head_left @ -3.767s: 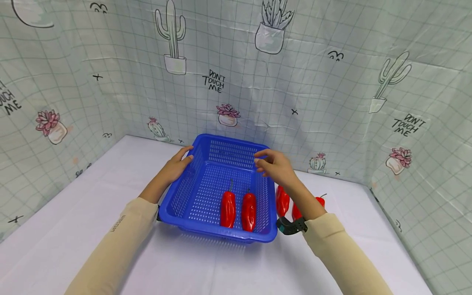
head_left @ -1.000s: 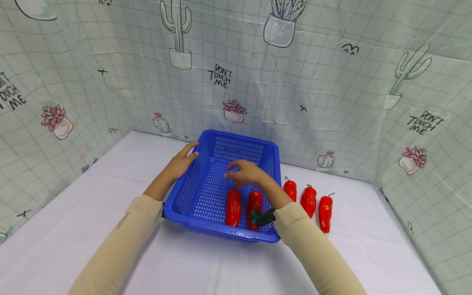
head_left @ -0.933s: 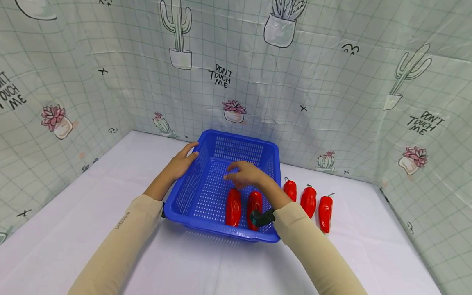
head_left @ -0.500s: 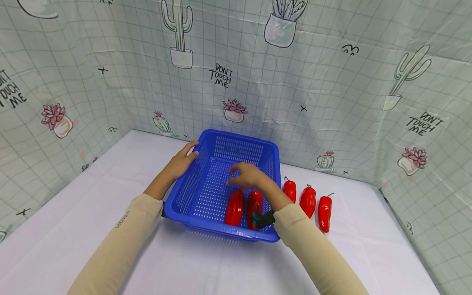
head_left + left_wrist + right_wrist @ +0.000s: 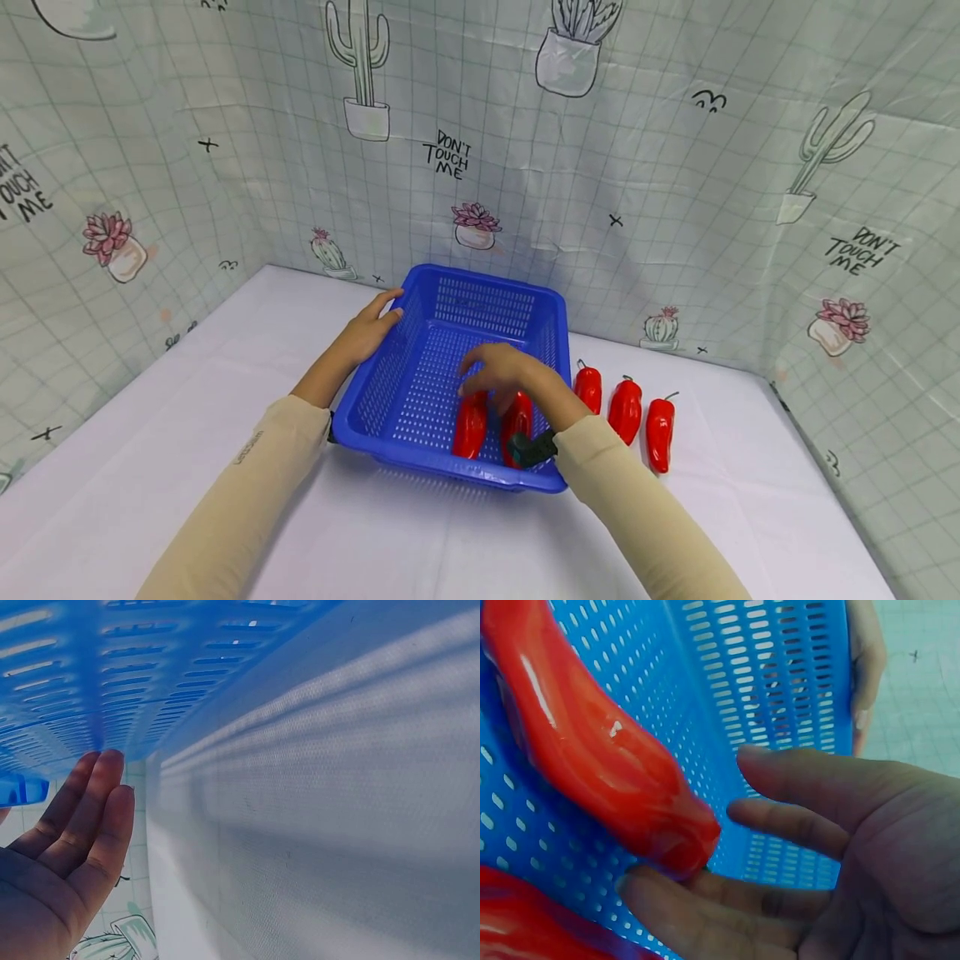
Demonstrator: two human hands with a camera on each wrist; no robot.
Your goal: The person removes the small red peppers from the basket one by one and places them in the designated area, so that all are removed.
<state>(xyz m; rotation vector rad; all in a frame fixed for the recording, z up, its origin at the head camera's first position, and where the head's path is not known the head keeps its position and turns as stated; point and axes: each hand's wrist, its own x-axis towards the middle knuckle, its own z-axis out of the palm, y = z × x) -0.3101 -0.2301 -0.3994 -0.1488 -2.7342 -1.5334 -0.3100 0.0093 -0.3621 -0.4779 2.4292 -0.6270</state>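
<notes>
My left hand (image 5: 365,335) holds the left rim of a blue perforated plastic basket (image 5: 450,475). In the left wrist view, several fingers (image 5: 97,817) lie against its outer wall. My right hand (image 5: 498,367) is inside the basket, above two glossy red peppers. The left pepper (image 5: 470,429) leans slightly; the right pepper (image 5: 515,417) is partly hidden by the hand and wristband. In the right wrist view, the end of one pepper (image 5: 604,750) reaches between my spread thumb and fingers. The thumb is apart from it; whether the fingers below touch it, I cannot tell.
Three more red peppers, at left (image 5: 588,388), middle (image 5: 626,410) and right (image 5: 660,435), lie on the white tablecloth (image 5: 750,500) right of the basket. A cactus-print cloth (image 5: 660,208) hangs behind and at both sides.
From the basket's right rim, my right hand has moved in over the peppers. Its fingers have since spread and come slightly nearer. The left pepper has shifted and tilted. My left hand keeps its place on the rim.
</notes>
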